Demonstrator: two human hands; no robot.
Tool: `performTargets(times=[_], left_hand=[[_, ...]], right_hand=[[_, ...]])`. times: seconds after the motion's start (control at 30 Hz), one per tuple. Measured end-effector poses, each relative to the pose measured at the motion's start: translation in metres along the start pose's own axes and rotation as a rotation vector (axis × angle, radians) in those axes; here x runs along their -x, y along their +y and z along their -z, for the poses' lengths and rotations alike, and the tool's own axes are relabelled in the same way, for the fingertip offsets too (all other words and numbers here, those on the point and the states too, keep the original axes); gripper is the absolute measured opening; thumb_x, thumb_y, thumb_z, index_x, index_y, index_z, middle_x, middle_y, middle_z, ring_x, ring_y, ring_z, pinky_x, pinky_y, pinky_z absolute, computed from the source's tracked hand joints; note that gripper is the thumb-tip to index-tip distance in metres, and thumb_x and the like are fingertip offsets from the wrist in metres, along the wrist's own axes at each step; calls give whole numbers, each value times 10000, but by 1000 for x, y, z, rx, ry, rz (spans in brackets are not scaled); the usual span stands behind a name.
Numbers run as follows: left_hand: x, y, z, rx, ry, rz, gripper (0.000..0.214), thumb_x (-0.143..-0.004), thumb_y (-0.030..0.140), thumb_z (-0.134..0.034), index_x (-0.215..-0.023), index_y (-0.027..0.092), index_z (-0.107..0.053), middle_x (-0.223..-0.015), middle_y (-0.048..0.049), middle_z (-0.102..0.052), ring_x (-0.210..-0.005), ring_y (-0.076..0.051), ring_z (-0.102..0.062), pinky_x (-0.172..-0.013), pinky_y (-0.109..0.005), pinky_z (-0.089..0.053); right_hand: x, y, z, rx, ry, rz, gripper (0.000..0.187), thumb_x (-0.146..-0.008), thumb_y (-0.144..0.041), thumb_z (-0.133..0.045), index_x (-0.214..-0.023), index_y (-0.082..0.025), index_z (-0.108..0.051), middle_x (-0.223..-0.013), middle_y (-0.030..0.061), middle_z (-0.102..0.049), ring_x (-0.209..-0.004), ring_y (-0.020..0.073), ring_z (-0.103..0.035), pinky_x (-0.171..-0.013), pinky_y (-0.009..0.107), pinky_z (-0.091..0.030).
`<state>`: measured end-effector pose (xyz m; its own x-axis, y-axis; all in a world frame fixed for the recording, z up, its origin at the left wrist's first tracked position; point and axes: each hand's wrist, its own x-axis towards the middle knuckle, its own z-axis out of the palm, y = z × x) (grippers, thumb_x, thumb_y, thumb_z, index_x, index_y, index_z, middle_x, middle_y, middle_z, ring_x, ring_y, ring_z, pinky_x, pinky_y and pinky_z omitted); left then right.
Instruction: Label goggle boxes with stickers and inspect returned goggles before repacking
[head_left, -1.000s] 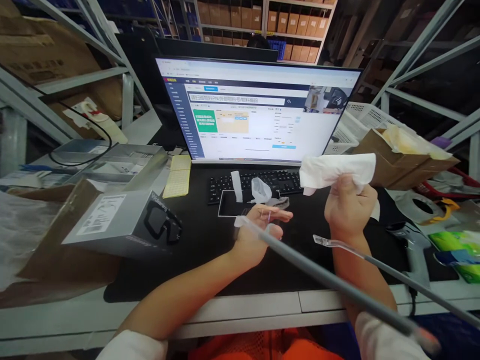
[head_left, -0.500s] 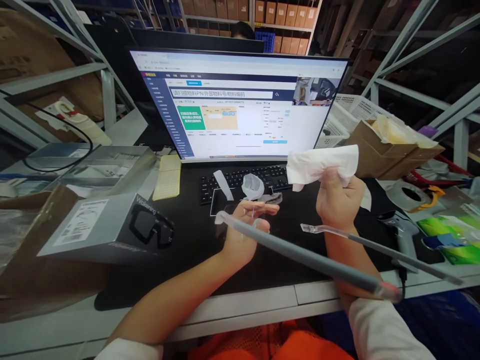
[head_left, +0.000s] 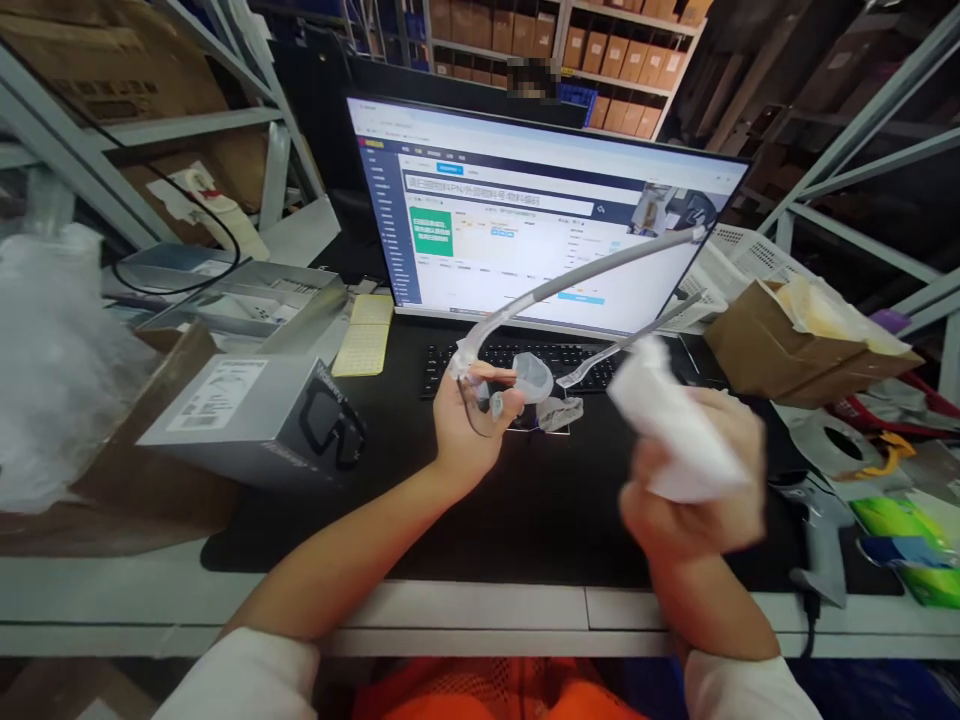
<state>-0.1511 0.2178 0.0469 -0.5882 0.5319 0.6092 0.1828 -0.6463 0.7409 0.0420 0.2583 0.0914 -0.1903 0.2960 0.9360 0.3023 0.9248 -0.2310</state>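
Observation:
Closed around the front of a pair of glasses [head_left: 577, 282] is my left hand [head_left: 466, 430]. Their long grey temples stretch up and right, in front of the monitor; the lenses are clear and hard to see. My right hand [head_left: 709, 520], blurred, grips a crumpled white tissue [head_left: 675, 430] to the right of the glasses. Just beyond my left hand, a translucent plastic piece [head_left: 534, 377] lies at the keyboard's edge, with a small grey crumpled piece [head_left: 560, 412] close by. A grey box [head_left: 247, 410] with goggles pictured on it stands left of my left arm.
Behind the keyboard [head_left: 439, 372] stands a lit monitor [head_left: 510, 240]. A scanner [head_left: 821, 540], a tape roll [head_left: 810, 440] and a green packet [head_left: 900, 520] lie right. A brown carton [head_left: 787, 335] is at the back right, a yellow note pad [head_left: 363, 335] at the left.
The glasses have turned, so their temples now point away from me instead of toward me. My right hand has come lower and nearer with the tissue. The view has shifted.

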Motion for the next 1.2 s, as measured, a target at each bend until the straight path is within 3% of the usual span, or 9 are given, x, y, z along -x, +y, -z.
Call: performTargets(times=[0.1, 0.17, 0.23, 0.33, 0.4, 0.47, 0.7, 0.97, 1.2], left_hand=[[-9, 0, 3, -14, 47, -75, 350, -843, 451, -795, -919, 199, -565, -875, -34, -703, -815, -153, -687, -808, -305, -545], [-16, -2, 7, -7, 115, -121, 315, -879, 436, -763, -934, 198, -565, -887, -37, -711, -819, -147, -688, -814, -301, -545], [-23, -5, 12, 9, 198, -163, 295, -916, 460, -715, -965, 203, -578, -891, -33, -715, -820, -149, -690, -813, -304, -549], [-28, -8, 18, 21, 253, -233, 354, -950, 525, -642, -1129, 220, -621, -968, -45, -712, -868, -162, -687, -840, -318, -550], [-26, -9, 19, -1, 200, -288, 441, -953, 559, -616, -1242, 226, -609, -1023, -62, -700, -923, -179, -681, -881, -339, -544], [-20, -8, 17, -42, 112, -325, 456, -944, 575, -618, -1223, 215, -630, -1043, -75, -686, -963, -196, -671, -905, -355, -532], [-13, -11, 9, -115, -12, -454, 310, -916, 475, -701, -1060, 206, -648, -1037, -79, -698, -965, -216, -671, -874, -382, -539], [-14, -6, 11, -213, -16, -530, 301, -937, 433, -685, -1114, 197, -627, -1038, -91, -694, -969, -219, -669, -861, -396, -559], [-13, -7, 11, -189, -4, -536, 299, -934, 431, -692, -1108, 199, -618, -1043, -82, -694, -974, -216, -672, -859, -399, -565]], right_hand=[[7, -19, -21, -100, -101, 96, 203, -855, -99, -648, -1001, -229, -700, -1007, 68, -720, -1008, 275, -690, -827, 445, -581], [9, -19, -33, -172, -37, -41, 169, -888, -128, -641, -997, -225, -726, -961, 59, -720, -897, 236, -700, -749, 376, -571], [12, -15, -42, -244, 16, -300, 96, -917, -214, -660, -953, -215, -750, -900, 47, -721, -797, 212, -689, -694, 335, -545], [19, -14, -56, -532, -131, -800, 214, -925, -373, -686, -854, -186, -762, -763, 38, -716, -703, 198, -662, -725, 344, -540], [24, -21, -65, -834, -237, -1058, 277, -888, -448, -722, -823, -181, -758, -752, 45, -723, -721, 207, -660, -786, 375, -544], [25, -33, -70, -1115, -277, -1195, 281, -851, -466, -753, -854, -185, -762, -826, 57, -741, -799, 217, -664, -836, 387, -540], [12, -54, -61, -1526, -293, -1395, 117, -797, -301, -801, -852, -214, -745, -1034, 32, -728, -997, 194, -628, -955, 339, -499], [7, -50, -58, -1484, -164, -1382, 166, -851, -308, -747, -1003, -240, -752, -1058, 45, -741, -1058, 242, -641, -1010, 417, -472], [18, -51, -63, -1405, -285, -1334, 190, -848, -343, -769, -976, -203, -769, -1032, 59, -739, -978, 214, -626, -951, 364, -483]])
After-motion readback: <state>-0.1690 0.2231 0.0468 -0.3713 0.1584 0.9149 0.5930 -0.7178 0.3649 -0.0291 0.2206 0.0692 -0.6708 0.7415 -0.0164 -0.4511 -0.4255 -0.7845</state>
